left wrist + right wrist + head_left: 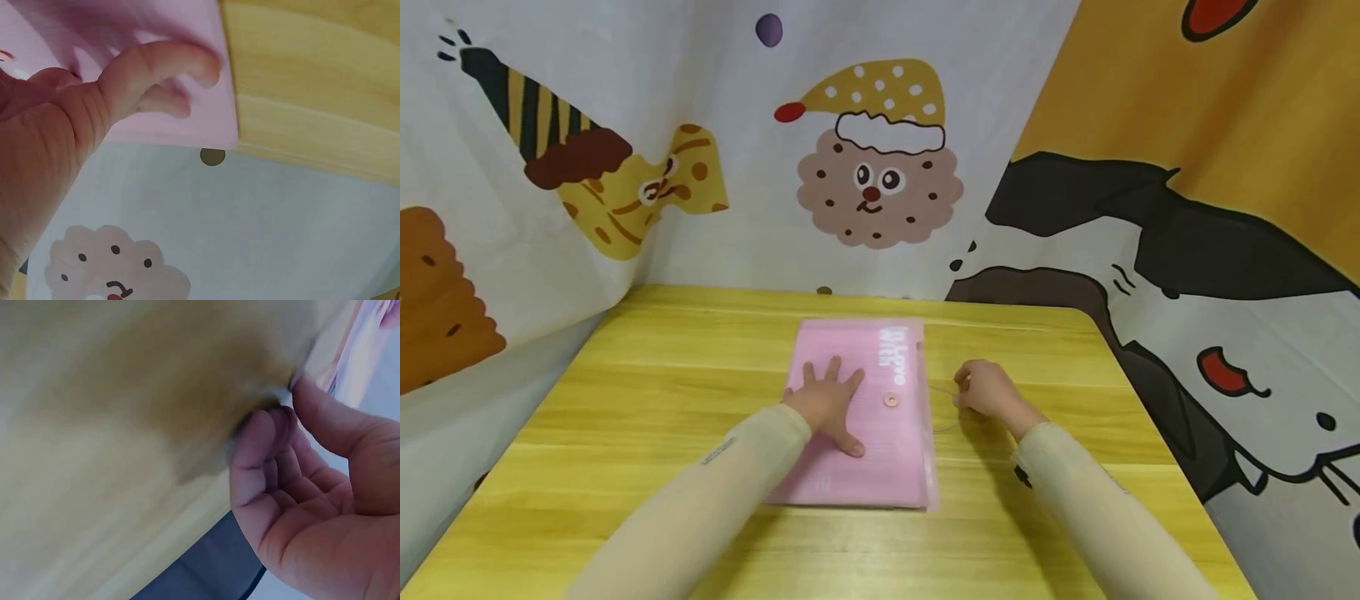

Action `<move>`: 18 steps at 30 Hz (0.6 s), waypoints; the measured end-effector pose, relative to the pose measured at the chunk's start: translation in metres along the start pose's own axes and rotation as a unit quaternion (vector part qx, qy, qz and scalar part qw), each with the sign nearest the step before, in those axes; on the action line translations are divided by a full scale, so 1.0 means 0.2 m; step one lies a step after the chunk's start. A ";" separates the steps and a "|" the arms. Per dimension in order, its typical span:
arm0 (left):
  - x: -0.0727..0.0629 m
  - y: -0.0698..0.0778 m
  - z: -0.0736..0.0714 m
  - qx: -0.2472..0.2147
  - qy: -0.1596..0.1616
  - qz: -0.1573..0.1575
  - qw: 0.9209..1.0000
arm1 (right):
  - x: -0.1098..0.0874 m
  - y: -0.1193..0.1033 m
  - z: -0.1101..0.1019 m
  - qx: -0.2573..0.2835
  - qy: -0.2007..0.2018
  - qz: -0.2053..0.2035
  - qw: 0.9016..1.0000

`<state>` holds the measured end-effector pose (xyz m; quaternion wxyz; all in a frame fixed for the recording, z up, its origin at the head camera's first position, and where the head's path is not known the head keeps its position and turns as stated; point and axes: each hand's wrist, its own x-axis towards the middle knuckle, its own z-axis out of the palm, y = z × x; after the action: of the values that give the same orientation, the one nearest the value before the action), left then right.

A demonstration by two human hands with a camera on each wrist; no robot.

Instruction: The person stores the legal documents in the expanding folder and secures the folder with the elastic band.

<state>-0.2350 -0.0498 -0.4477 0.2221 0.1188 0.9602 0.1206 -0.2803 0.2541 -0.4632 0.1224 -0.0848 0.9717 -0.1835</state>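
Note:
A pink document folder (842, 337) lies flat on the table, with white lettering near its right edge and a round button (891, 400) below that lettering. My left hand (826, 408) rests on the folder with fingers spread and straight; in the left wrist view the folder's corner (215, 128) shows past the fingers. Right of the folder, my right hand (992, 393) pinches a thin string (943, 390) that runs out from the folder's right side. The right wrist view shows the thumb and curled fingers of the right hand (300, 481) at the string's end.
The yellow wood-grain table (685, 350) extends around the folder on all sides. Behind it hangs a white curtain (737, 250) printed with cartoon figures, which also runs along both sides.

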 end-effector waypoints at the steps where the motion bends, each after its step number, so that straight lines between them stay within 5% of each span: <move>1: 0.00 0.01 -0.01 -0.001 -0.002 -0.006 1.000 | 0.02 0.00 -0.01 0.002 -0.008 0.005 1.000; 10: 0.00 0.06 -0.03 -0.008 -0.027 -0.034 0.999 | 0.09 -0.02 -0.07 0.027 -0.111 0.050 0.992; 18: 0.00 0.08 -0.04 -0.014 -0.025 -0.040 0.999 | 0.10 -0.02 -0.07 0.029 -0.124 0.050 0.991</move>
<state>-0.2361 -0.0365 -0.4374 0.2522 0.0798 0.9566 0.1222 -0.3036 0.2512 -0.4535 0.2536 -0.0545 0.9462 -0.1936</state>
